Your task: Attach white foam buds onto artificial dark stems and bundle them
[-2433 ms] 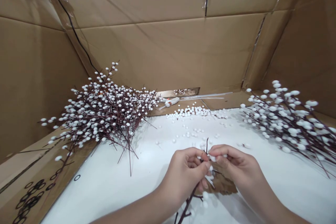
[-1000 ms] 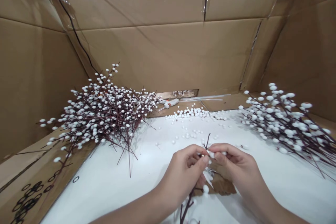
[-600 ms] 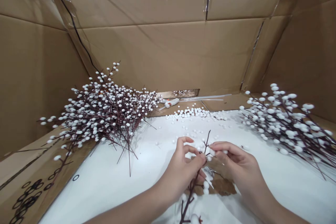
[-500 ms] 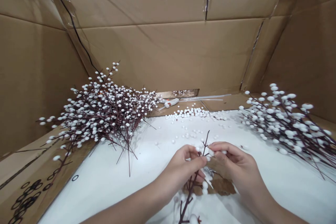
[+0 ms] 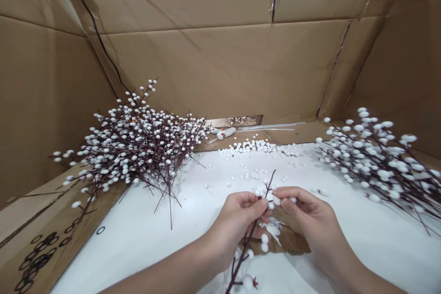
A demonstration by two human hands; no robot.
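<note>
A dark brown artificial berry stem slants up from the lower middle of the view, with white berries along its lower part. My left hand is closed around its upper part, thumb and fingers pinching it. Close beside the tip, my right hand pinches a white berry between thumb and fingertips, against a side twig. A second white berry shows at its fingers. More white berries hang on the stem below my left hand.
Berry branches are heaped at the left and right. Loose white berries lie at the back, near a glue gun and clear glue sticks. Black rings lie at lower left. Cardboard walls surround the white tabletop.
My left hand and the stem have shifted slightly left and down. My right hand stays nearly in place, still pinching the berry by the stem. The view has tilted slightly.
</note>
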